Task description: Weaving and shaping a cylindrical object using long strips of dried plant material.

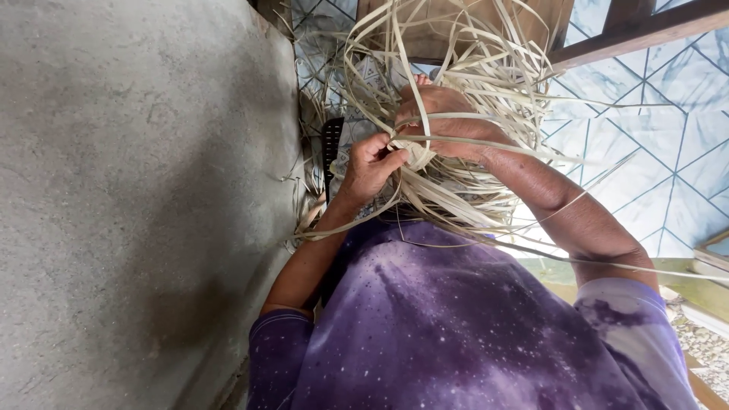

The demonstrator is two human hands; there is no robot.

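A loose tangle of pale, flat weaving strips (pixel 456 68) fans out in front of my purple shirt. My left hand (pixel 370 165) pinches a strip right at a small woven knot (pixel 417 156) in the middle of the tangle. My right hand (pixel 440 121) is closed over the strips on the far side of that knot, its fingers partly hidden by strands that cross over them. The two hands touch the same bundle, a few centimetres apart. More strips (pixel 448 201) trail down towards my chest.
A rough grey concrete wall (pixel 137 197) fills the left side. Pale blue-and-white tiles (pixel 668 144) lie at the right. Wooden furniture (pixel 638 34) stands at the top. A dark slotted object (pixel 332 144) leans by the wall next to my left hand.
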